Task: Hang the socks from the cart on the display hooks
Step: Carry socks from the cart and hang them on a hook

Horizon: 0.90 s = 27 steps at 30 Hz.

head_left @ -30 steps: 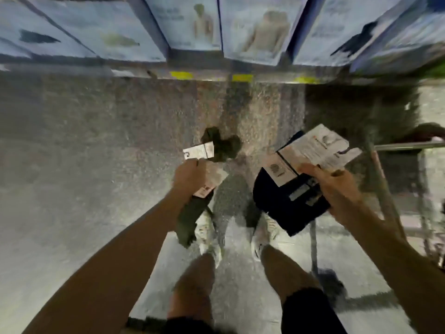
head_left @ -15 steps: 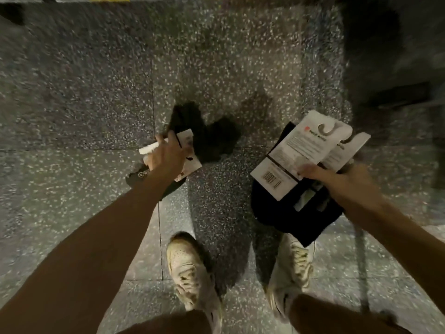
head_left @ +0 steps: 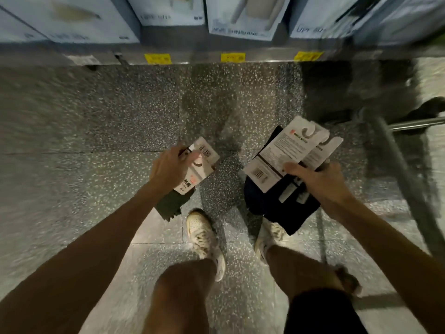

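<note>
My left hand (head_left: 169, 168) grips a pair of dark green socks (head_left: 172, 206) by its white card header, held over the floor at centre. My right hand (head_left: 320, 180) holds a stack of dark navy sock packs (head_left: 281, 203), thumb pressed on their white cards, whose hook cut-outs point up and to the right. The metal cart (head_left: 409, 124) shows only as a tube frame at the right edge. No display hooks are in view.
A low shelf edge (head_left: 192, 59) with yellow price tags runs across the top, with pale boxed goods (head_left: 240, 18) above it. Speckled stone floor lies below. My two feet in white shoes stand at bottom centre.
The view dipped to the floor, then rose until the shelf is in sight again. My left hand with the green socks moved right, towards the centre. My right hand kept its grip on the stack.
</note>
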Motion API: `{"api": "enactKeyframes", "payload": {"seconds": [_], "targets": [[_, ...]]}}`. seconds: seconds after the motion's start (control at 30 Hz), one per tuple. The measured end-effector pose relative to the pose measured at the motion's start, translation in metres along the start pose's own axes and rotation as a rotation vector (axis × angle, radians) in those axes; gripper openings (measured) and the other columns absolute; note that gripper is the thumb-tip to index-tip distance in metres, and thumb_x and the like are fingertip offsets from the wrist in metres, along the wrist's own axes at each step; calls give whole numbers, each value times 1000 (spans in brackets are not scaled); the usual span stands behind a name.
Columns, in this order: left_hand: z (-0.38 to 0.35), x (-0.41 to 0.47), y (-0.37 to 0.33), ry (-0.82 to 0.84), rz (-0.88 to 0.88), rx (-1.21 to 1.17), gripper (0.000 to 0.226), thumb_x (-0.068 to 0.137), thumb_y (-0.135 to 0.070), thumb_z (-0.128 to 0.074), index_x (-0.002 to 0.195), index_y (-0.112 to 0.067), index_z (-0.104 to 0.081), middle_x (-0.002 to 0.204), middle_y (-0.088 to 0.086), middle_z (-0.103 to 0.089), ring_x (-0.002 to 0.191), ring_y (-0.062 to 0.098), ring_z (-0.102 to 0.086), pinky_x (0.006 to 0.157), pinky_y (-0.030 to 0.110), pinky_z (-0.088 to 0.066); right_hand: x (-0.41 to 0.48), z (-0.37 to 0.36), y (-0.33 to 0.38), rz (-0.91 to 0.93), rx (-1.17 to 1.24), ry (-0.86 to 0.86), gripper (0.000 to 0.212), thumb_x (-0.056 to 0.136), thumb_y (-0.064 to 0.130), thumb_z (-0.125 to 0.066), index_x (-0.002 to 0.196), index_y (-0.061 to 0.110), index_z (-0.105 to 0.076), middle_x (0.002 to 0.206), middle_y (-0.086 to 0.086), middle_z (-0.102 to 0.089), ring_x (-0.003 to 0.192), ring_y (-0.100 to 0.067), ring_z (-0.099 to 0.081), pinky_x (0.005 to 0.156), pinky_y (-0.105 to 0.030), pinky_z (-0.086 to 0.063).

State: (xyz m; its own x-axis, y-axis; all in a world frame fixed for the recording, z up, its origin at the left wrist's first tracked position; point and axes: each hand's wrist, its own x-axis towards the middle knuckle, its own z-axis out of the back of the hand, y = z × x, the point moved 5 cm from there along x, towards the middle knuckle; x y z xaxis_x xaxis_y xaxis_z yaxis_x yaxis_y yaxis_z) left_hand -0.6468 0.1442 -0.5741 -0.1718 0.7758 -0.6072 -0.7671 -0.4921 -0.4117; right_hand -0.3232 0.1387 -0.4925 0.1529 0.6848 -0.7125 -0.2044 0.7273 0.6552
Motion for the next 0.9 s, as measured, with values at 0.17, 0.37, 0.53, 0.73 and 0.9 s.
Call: {"api": "enactKeyframes", "payload": {"seconds": [0.17, 0.37, 0.53, 0.73, 0.9], "targets": [[154, -130, -97, 47, -204, -104, 13, 98, -41, -57, 99, -27, -58, 86, -9, -63, 68, 3, -59, 53, 18, -45, -130, 42, 136, 158, -156, -64, 28, 76, 25, -85, 100, 32, -71, 101, 7, -76, 86, -12, -74, 71, -35, -62], [359, -286, -239, 11, -486, -394, 31, 82, -39, -72, 106, -24, -61, 74, -11, -63, 76, 0, -65, 69, 9, -46, -299, 79, 315, 465, -222, -113, 37, 79, 30, -83, 112, 25, -69, 100, 16, -69, 90, -5, -68, 76, -24, -54], [482, -392, -344, -80, -723, -390, 21, 91, -38, -66, 104, -25, -55, 56, -18, -59, 48, -2, -55, 56, 18, -40, -415, 107, 437, 656, 14, -102, 35, 78, 19, -84, 110, 13, -71, 81, 6, -75, 66, -6, -70, 50, -26, -52], [568, -483, -418, -295, -892, -377, 18, 91, -47, -66, 96, -34, -55, 104, 9, -70, 86, 27, -69, 66, 41, -52, -536, 129, 529, 989, 150, -22, 30, 82, 10, -77, 97, 35, -69, 90, 25, -75, 87, 3, -70, 73, -20, -56], [597, -526, -463, -489, -945, -169, 25, 88, -58, -63, 91, -34, -56, 86, -8, -71, 72, 11, -68, 63, 39, -53, -563, 153, 550, 1041, 257, -53, 25, 89, 9, -69, 98, 32, -70, 93, 15, -77, 80, -15, -71, 70, -40, -53]]}}
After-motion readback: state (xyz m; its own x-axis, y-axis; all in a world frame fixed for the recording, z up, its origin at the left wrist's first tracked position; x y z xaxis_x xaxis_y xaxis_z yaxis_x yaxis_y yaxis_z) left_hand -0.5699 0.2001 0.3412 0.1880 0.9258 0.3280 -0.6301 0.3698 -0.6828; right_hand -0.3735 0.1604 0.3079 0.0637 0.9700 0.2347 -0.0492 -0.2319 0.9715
